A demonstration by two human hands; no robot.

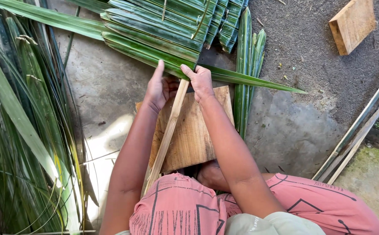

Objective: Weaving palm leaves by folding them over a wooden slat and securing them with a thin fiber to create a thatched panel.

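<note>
A panel of folded green palm leaves (163, 30) lies across the top of the view, strung on a pale split stick (168, 130) that runs down towards my knees. My left hand (159, 89) presses the lowest folded leaf (241, 78) against the stick, fingers pointing up. My right hand (200, 80) pinches the same leaf just right of the stick; its long tip reaches out to the right. Both hands work over a wooden board (196, 139) on the ground.
A heap of loose long palm leaves (19, 130) fills the left side. More folded leaves (247, 74) lie right of the board. A wooden block (353, 24) sits at top right, and several thin poles (363, 126) lean at the right edge. Concrete ground lies beneath.
</note>
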